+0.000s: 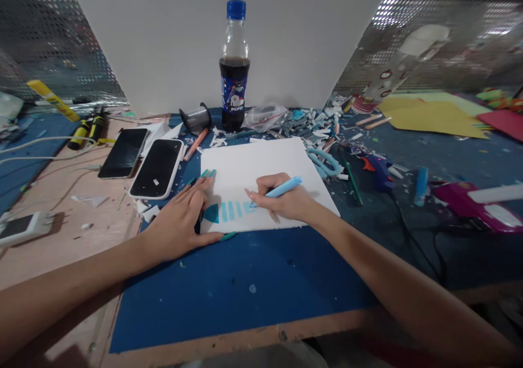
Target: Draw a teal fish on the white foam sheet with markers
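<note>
One blue marker slants lengthwise, tip pointing down-left.

Taking the white sheet as the clock's centre, the left hand covers part of its nine o'clock edge and partly hides a dark thing, too little shown to identify. The right hand hides much of the pen's front end; the tip is unclear. Between two and three o'clock, the blades of the blue scissors are out of sight. The clear bottle near two o'clock and the pink tool at three are blurred. Picture edges cut off the red sheet near three and the charger near nine.
</note>
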Motion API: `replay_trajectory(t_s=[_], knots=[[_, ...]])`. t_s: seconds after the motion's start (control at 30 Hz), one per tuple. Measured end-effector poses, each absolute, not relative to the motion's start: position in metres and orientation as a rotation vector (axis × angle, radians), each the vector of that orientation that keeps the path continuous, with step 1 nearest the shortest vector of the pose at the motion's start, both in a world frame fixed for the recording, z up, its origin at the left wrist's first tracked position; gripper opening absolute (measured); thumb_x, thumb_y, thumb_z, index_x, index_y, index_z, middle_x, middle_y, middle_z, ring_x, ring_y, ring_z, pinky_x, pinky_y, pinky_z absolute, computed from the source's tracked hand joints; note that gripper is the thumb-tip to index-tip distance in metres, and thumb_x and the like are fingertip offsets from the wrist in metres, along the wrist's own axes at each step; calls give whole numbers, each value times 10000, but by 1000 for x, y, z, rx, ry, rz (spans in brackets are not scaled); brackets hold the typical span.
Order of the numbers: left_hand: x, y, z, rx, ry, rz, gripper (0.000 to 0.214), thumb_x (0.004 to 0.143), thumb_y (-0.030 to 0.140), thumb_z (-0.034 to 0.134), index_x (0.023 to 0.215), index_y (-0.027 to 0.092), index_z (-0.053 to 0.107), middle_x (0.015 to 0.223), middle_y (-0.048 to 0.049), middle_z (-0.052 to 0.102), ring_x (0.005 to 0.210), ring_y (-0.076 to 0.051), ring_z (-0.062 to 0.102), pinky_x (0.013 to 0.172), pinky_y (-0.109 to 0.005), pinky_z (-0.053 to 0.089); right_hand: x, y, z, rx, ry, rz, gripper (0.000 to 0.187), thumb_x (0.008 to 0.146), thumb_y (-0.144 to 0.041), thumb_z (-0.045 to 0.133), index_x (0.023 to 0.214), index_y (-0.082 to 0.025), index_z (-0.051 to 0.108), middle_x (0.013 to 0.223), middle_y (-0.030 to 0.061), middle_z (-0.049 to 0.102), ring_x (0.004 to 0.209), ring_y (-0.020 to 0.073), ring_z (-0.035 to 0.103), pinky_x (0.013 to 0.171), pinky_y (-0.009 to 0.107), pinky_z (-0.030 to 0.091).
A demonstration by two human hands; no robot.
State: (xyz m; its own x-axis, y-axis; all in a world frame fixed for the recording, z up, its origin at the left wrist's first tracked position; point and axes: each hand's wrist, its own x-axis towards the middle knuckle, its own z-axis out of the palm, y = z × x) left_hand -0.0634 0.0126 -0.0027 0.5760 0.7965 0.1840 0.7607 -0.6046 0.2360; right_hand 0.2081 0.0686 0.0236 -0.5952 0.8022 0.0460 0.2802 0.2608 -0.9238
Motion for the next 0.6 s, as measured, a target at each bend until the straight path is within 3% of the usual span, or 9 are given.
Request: replay_trajectory(t_s=[0.27, 0.6], knots=[[-64, 12, -5, 2652, 1349, 400, 533, 856, 709, 646, 918, 218, 450, 1578, -263, 405, 1492, -411, 350, 1162, -551, 450, 206, 68, 22, -929, -2012, 1277, 443, 865, -254, 589, 589, -233, 244, 506, -82, 301, 465, 70, 319, 517, 267, 300], [-64, 13, -5, 2747, 1305, 412, 525, 905, 725, 557, 937, 223, 409, 1523, -310, 448, 1453, -445, 405, 1106, -580, 498, 205, 68, 22, -955, -2007, 1205, 431, 866, -234, 575, 583, -229, 250, 503, -80, 311, 461, 66, 334, 504, 262, 277]])
